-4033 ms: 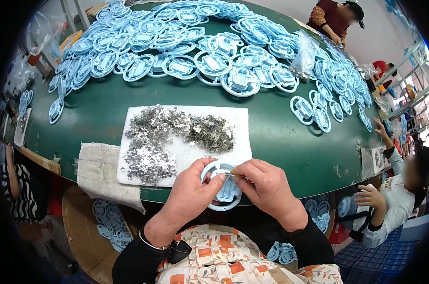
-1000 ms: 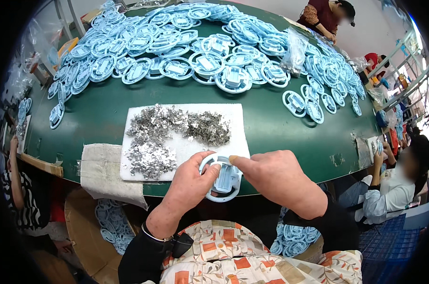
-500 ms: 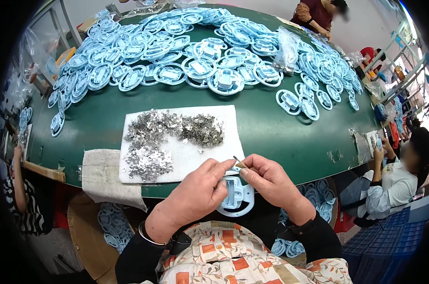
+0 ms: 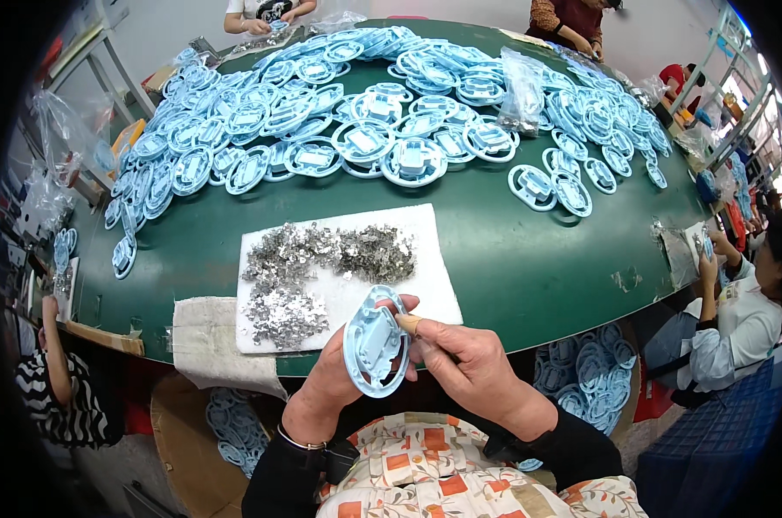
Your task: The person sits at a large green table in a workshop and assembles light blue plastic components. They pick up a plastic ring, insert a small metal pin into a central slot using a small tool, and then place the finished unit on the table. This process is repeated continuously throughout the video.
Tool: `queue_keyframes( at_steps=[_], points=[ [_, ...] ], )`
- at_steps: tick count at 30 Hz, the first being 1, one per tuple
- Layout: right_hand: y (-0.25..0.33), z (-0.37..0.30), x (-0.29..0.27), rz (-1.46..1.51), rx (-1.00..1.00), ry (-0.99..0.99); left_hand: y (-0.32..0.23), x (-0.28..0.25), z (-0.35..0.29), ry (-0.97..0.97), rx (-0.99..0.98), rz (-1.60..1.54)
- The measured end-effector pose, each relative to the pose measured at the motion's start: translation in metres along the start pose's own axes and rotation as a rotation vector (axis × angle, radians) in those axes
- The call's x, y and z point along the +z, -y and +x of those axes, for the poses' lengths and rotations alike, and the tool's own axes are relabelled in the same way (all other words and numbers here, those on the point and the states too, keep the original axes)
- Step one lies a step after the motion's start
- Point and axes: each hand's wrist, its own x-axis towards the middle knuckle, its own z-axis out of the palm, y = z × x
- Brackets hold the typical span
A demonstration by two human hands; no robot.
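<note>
In front of my body, my left hand (image 4: 332, 369) grips a light blue oval plastic frame (image 4: 375, 345) from behind and along its left side. The frame stands tilted upright, its moulded inner recess showing. At its upper right rim are the bent fingers of my right hand (image 4: 477, 367), closed against the edge; one fingertip wears a tan wrap (image 4: 407, 323). Whether a small metal piece sits between those fingers is hidden. Just beyond my hands, a pile of small silvery metal clips (image 4: 287, 318) lies on a white foam sheet (image 4: 434, 285).
A large heap of similar blue frames (image 4: 322, 112) covers the far part of the green table (image 4: 546, 276). A clear plastic bag (image 4: 522, 91) lies among them. Beside the foam is a beige cloth (image 4: 223, 345). Boxes of frames stand below the edge; co-workers sit around.
The blue frame has been raised and turned upright, with my left hand now behind it. My right hand has shifted slightly down. The whole view has shifted a little.
</note>
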Motion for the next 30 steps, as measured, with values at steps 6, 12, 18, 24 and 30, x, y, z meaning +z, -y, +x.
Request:
queue_keyframes(
  at_steps=[6,12,18,24,30],
  points=[
    [-0.008,-0.005,0.005,-0.057,-0.063,0.048,0.002,-0.003,0.0,0.005,-0.065,-0.062],
    [-0.005,-0.004,0.003,-0.185,-0.198,0.029,0.006,-0.008,0.003,0.006,-0.146,-0.122],
    [0.006,-0.025,-0.014,-0.015,0.009,-0.081,0.014,0.016,0.003,-0.198,-0.089,0.257],
    [-0.007,-0.024,-0.047,0.158,0.274,0.017,-0.011,0.031,-0.015,-0.221,0.078,0.76],
    [-0.001,0.022,-0.021,-0.098,0.216,0.169,-0.037,0.018,-0.026,-0.223,-0.102,0.678]
  ],
)
